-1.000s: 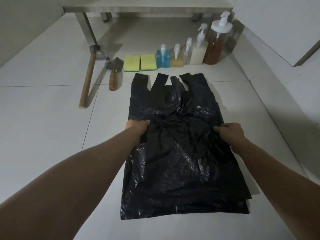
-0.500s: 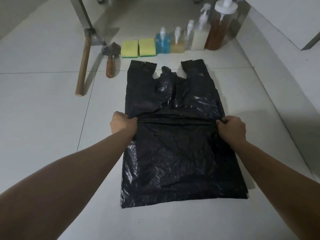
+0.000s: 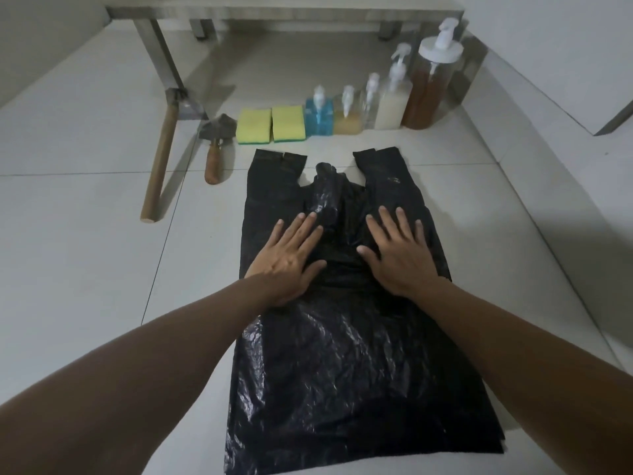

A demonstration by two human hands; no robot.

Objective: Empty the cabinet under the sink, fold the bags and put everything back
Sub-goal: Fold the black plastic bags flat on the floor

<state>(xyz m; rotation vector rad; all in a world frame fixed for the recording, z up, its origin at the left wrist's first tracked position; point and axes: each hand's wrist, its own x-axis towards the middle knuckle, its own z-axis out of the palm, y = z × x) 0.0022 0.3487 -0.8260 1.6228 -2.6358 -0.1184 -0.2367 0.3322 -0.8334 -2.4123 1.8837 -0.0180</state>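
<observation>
Currently, crinkled black plastic handle bag (image 3: pixel 346 354) lies flat on pale tiled floor (image 3: pixel 85 255), handles toward 12 o'clock. Left hand (image 3: pixel 291 258) and right hand (image 3: pixel 399 253) press on it, fingers straight and spread, gripping nothing. Two yellow sponges (image 3: pixel 270 124) lie beyond it at 11 o'clock.

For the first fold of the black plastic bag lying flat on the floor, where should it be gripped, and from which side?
Probably at the two handle loops of the black plastic bag, at its far end. They lie flat and free beyond the left hand and right hand, so a pinch grip from above on each loop could draw them toward the near edge.
</observation>
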